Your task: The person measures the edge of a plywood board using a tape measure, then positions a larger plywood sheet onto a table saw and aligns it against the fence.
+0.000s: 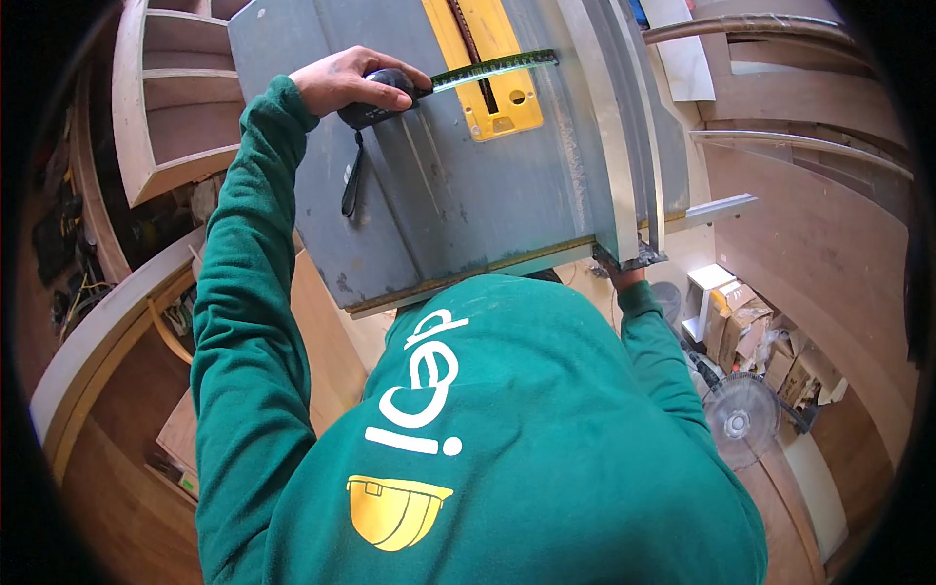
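Head view: black tape measure (382,96), green blade out, left hand (343,82) gripping it

- We see a table saw top (458,195) of matt grey metal, scuffed and dusty.
- Its insert plate (502,102) is glossy yellow, probably plastic.
- The tape measure case (375,97) looks like smooth black plastic.
- Our sleeve (244,292) is soft green cloth.
- Shelving (161,107) is bare, matt wood.

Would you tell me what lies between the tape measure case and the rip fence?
In the head view, the extended tape blade crosses the yellow throat plate there.
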A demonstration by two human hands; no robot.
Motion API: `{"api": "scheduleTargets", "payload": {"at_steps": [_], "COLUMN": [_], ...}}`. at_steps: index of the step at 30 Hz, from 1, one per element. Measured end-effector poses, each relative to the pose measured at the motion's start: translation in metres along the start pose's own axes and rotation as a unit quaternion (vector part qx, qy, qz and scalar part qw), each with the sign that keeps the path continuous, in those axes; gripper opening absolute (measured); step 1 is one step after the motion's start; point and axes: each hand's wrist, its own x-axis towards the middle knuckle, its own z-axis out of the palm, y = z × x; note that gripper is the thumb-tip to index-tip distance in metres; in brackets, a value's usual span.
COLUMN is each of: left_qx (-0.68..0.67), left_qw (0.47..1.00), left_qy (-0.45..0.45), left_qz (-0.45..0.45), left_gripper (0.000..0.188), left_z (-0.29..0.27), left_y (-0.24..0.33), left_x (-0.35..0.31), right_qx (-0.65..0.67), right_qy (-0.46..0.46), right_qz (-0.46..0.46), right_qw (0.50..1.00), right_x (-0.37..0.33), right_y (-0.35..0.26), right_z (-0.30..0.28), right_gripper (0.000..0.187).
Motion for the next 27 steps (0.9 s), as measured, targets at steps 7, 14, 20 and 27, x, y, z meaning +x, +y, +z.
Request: {"api": "scheduleTargets", "payload": {"at_steps": [7, 14, 20, 27], "left_qx": [0.003, 0.000, 0.000, -0.009], "left_qw": [1.000, 1.000, 1.000, 1.000], "left_qy": [0.001, 0.007, 0.004, 0.002], "left_qz": [-0.008, -0.005, -0.002, -0.005], "left_gripper": [0.082, 0.078, 0.077, 0.077], "left_z": [0.0004, 0.0006, -0.0016, -0.0017], "left_y": [0.0002, -0.0021, -0.0039, -0.0039], "left_x": [-0.0016, -0.0016, -0.0013, -0.0013], "right_qx": [-0.017, -0.024, -0.026, -0.072], "right_qy": [0.036, 0.002, 0.016, -0.053], "right_qz": [-0.012, 0.024, 0.016, 0.035], "right_qw": [0.999, 0.999, 0.999, 0.995], "right_x": [-0.0038, -0.0025, -0.0038, -0.0046], "right_y": [0.0048, 0.0026, 0.0036, 0.0025], "right_z": [0.0096, 0.0102, 0.0113, 0.0074], "right_gripper": [0.030, 0.030, 0.030, 0.042]}}
